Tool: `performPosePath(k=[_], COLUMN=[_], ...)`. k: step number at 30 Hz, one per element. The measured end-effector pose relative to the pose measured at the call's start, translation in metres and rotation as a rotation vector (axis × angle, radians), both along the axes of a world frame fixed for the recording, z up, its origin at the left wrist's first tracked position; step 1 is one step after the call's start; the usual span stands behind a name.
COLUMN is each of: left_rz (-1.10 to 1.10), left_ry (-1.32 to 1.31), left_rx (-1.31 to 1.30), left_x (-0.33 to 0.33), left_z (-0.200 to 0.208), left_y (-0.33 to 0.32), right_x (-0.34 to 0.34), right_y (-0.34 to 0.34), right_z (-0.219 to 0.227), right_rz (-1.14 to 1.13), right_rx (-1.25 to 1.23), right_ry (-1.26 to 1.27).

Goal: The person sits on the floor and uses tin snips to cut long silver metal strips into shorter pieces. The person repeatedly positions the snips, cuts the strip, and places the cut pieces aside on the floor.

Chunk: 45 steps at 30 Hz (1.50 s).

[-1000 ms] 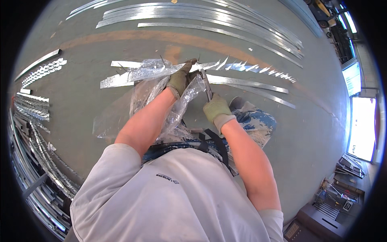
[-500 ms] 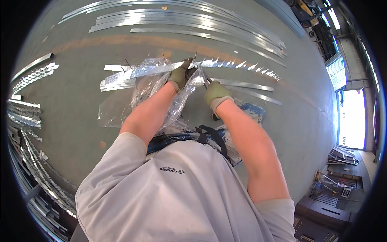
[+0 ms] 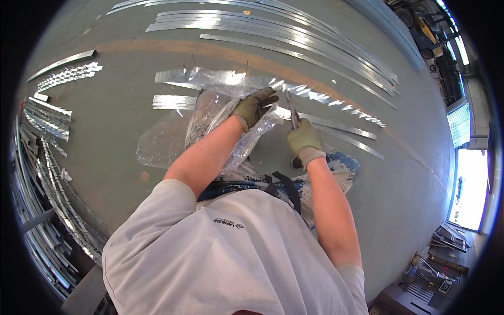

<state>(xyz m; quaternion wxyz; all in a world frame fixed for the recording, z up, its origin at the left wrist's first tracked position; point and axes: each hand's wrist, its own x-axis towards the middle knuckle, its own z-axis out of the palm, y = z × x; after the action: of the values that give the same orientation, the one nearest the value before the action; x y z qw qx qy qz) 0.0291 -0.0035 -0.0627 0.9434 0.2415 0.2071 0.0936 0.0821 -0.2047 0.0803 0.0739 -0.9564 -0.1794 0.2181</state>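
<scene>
- Clear plastic wrap (image 3: 210, 123) lies crumpled on the grey floor (image 3: 115, 131) just ahead of my knees, draped across the near ends of a wrapped bundle of metal strips (image 3: 173, 101).
- My left hand (image 3: 253, 106), in an olive work glove, is closed on a fold of that wrap, fingers curled and pinching the film where it bunches over the bundle.
- My right hand (image 3: 303, 139), gloved the same, is wrapped tight around the handle of a slim cutting tool (image 3: 291, 111); its thin metal end points away from me, toward the film beside my left hand. I cannot tell whether the tip touches the plastic.
- To do this cleanly, I judge that the film should be held taut by the left hand and kept lifted off the strips, with the blade running away from my gloved fingers, not toward them.
- A slack fold would likely snag, and the strip edges look sharp enough to catch a glove.
- Beyond the bundle, long bare metal profiles (image 3: 273, 31) lie side by side across the floor.
- More stacked strips (image 3: 47, 136) line the far left.
</scene>
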Motion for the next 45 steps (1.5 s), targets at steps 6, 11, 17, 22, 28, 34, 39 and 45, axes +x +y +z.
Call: performPosePath(k=[6, 11, 17, 22, 28, 34, 39, 45], left_rz=[0.17, 0.234, 0.227, 0.193, 0.178, 0.205, 0.177, 0.168], left_ry=[-0.082, -0.182, -0.216, 0.012, 0.033, 0.076, 0.052, 0.062], left_rx=[0.102, 0.077, 0.119, 0.155, 0.176, 0.183, 0.198, 0.121], left_x=[-0.028, -0.028, -0.029, -0.028, -0.031, -0.027, -0.024, -0.027], left_z=[0.05, 0.052, 0.05, 0.062, 0.058, 0.06, 0.066, 0.067], left_y=[-0.002, 0.002, 0.009, 0.012, 0.009, 0.009, 0.002, 0.001], right_x=[0.05, 0.072, 0.067, 0.059, 0.046, 0.008, -0.023, -0.023], right_y=[-0.015, -0.053, -0.075, -0.069, -0.085, -0.088, -0.05, -0.035], right_z=[0.016, 0.014, -0.017, -0.044, -0.068, -0.051, -0.037, -0.037], right_rz=[-0.046, -0.023, -0.001, 0.01, 0.001, -0.247, -0.262, -0.223], right_rx=[0.069, 0.013, -0.021, -0.117, -0.139, 0.459, 0.593, 0.529], right_ry=[-0.124, -0.117, -0.161, -0.06, -0.081, 0.747, 0.963, 0.926])
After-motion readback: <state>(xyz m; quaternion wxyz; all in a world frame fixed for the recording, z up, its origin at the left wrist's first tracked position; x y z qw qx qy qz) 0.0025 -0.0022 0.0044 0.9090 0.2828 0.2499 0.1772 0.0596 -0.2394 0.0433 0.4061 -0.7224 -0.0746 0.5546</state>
